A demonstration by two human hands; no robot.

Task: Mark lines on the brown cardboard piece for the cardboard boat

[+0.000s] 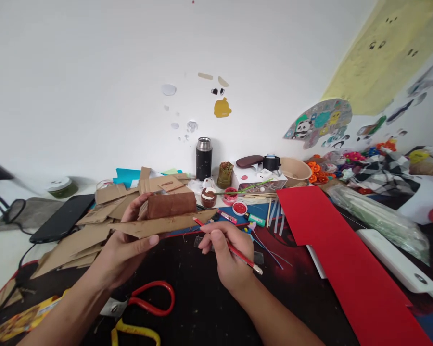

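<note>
My left hand (130, 242) is closed round a long cardboard strip (166, 223) and a brown-painted cardboard piece (171, 205) just behind it. How the two pieces meet is hidden by the fingers. In my right hand (231, 254) is a red pencil (240, 253), pinched with its tip by the strip's right end; whether it touches I cannot tell. Below my left hand, scissors (153, 300) with one red and one yellow handle lie on the dark mat (202, 307). My left forearm covers part of the blades.
Cut cardboard (82, 245) is heaped at left beside a black phone (63, 218). Behind stand a black thermos (204, 161) and open paint pots, one red (240, 208). Red card (332, 240) and a white power strip (393, 259) lie at right.
</note>
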